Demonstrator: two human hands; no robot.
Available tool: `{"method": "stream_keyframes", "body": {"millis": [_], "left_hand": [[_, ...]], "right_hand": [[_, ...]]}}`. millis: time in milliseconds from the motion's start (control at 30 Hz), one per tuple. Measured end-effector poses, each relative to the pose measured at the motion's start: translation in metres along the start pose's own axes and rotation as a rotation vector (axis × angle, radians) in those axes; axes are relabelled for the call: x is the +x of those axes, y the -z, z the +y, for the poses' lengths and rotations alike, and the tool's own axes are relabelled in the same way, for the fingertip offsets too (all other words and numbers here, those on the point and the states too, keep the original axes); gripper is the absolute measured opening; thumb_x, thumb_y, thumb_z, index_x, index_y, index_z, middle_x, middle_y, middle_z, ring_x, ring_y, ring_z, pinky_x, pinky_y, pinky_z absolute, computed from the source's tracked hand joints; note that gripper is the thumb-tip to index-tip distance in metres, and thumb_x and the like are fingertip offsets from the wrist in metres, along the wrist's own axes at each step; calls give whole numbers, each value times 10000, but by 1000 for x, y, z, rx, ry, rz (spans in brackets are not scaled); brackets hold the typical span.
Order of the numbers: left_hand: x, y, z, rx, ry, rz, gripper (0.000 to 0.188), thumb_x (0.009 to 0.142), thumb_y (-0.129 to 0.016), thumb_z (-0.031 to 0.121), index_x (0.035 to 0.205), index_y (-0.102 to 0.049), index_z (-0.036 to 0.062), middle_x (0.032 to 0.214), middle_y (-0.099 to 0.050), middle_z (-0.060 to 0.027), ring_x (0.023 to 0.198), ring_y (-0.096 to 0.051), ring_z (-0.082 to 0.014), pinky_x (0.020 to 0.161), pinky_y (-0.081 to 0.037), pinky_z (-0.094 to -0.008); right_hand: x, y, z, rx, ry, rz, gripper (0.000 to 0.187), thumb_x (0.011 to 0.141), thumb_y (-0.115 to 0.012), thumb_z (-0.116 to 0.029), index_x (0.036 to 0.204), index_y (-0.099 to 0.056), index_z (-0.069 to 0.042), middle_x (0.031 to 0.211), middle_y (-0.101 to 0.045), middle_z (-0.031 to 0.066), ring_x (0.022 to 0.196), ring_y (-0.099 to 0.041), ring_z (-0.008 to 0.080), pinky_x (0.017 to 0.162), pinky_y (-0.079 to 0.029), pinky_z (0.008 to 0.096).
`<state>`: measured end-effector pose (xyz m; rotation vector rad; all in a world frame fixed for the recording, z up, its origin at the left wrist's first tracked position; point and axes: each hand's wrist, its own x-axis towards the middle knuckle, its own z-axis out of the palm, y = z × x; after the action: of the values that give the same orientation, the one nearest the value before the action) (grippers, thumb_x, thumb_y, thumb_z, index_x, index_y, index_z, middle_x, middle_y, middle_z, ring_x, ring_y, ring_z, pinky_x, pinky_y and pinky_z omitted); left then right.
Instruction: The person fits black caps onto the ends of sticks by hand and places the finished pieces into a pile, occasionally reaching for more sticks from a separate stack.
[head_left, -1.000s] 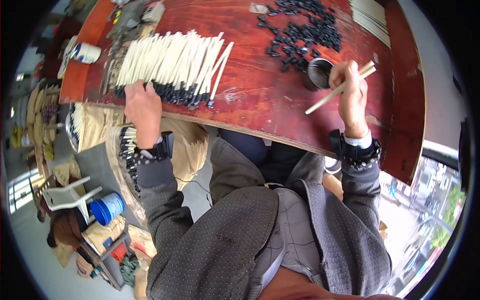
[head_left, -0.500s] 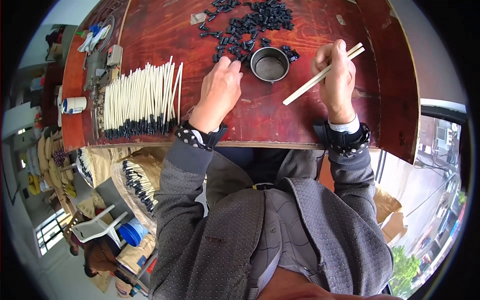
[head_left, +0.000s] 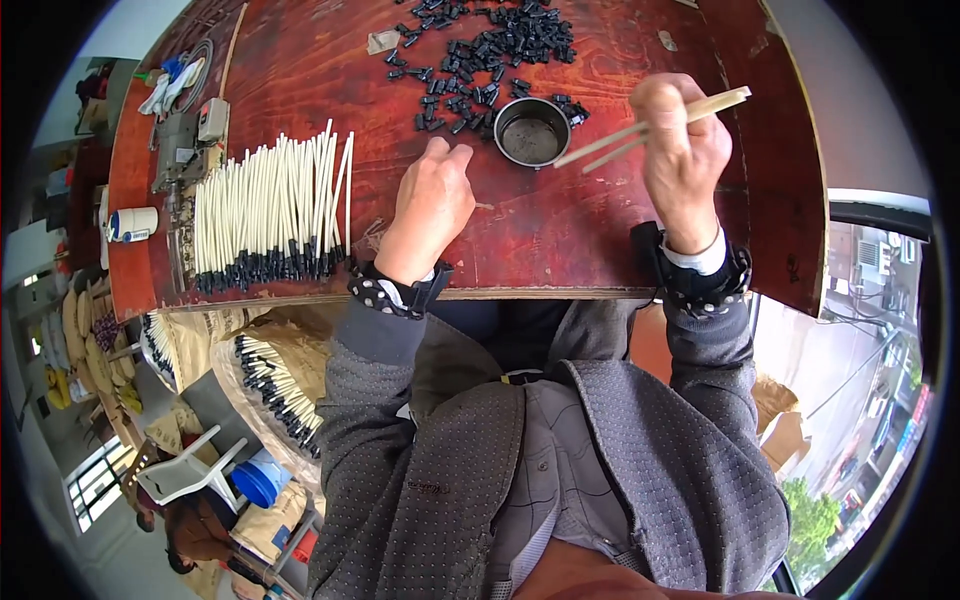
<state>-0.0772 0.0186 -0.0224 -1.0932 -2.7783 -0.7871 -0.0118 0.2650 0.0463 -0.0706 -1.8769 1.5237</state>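
Above the red table [head_left: 560, 235], right grip [head_left: 683, 155] holds pale sticks [head_left: 718, 102]; left grip [head_left: 432, 205] is unclear.

Showing scuffed, glossy wood on the table [head_left: 590, 240]; looking like smooth, matt wood on the held sticks [head_left: 720, 101]; gleaming like metal inside the bowl [head_left: 533, 140]; shining like hard plastic on the small pieces [head_left: 537, 36]; showing matt, textured cloth on the jacket [head_left: 450, 455].

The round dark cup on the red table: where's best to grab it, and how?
Probably pinch the cup by its rim, coming from the near side: it stands upright, open on top, its near wall uncovered, while black pieces crowd its far side.
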Motion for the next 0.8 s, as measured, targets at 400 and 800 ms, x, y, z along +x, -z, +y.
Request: {"method": "stream_keyframes", "body": {"millis": [400, 800], "left_hand": [[-40, 6, -4, -218, -29, 224, 216, 868, -607, -57, 1084, -614, -68, 899, -621, -242, 724, -673, -392, 657, -568, -442], [-64, 35, 26, -1757, 475, 233, 116, 975, -598, 8, 1077, -606, -48, 936, -675, -166, 788, -732, -282, 653, -615, -343]], "right_hand": [[-2, -45, 23, -779, 463, -351, 314, 940, -730, -296, 866, -681, 5, 657, -616, 123, 533, -568, 210, 489, -440, 346], [-25, -38, -36, 67, -187, -69, 473, 1013, -619, -440, 779, -671, -32, 625, -528, 3, 597, -492, 73, 539, -387, 254]]}}
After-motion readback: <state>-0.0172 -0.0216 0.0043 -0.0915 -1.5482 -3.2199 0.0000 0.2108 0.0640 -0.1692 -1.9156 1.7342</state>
